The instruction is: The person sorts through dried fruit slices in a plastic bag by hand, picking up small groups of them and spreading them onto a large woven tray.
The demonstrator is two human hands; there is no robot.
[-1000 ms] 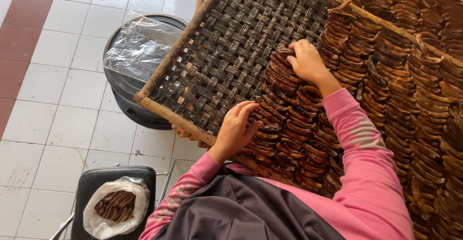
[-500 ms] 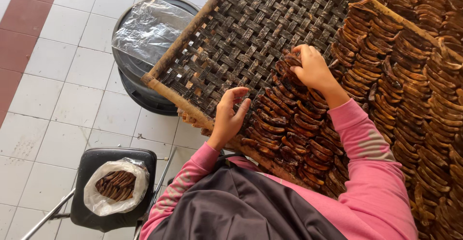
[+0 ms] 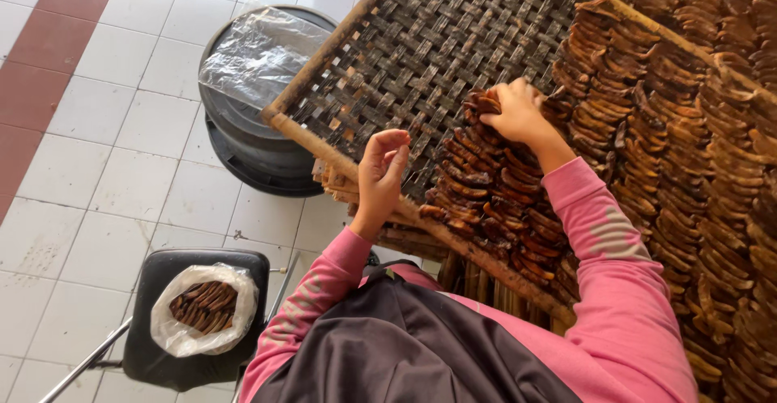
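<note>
— So, which step is this?
— Laying slices, I judge. At far left a bag of brown slices (image 3: 204, 306) waits on the stool (image 3: 154, 354). The left hand (image 3: 382, 168) hovers loosely curled, empty, over the woven tray (image 3: 421, 47); the right hand (image 3: 514, 112) presses a slice (image 3: 484, 103) onto the overlapping rows (image 3: 494, 201).
— Next?
— Probably seating it snugly against its neighbour.

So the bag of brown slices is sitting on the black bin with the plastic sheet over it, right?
Not quite. The head view shows the white bag of brown slices sitting on the black stool; the black bin carries only the clear plastic sheet.
</note>
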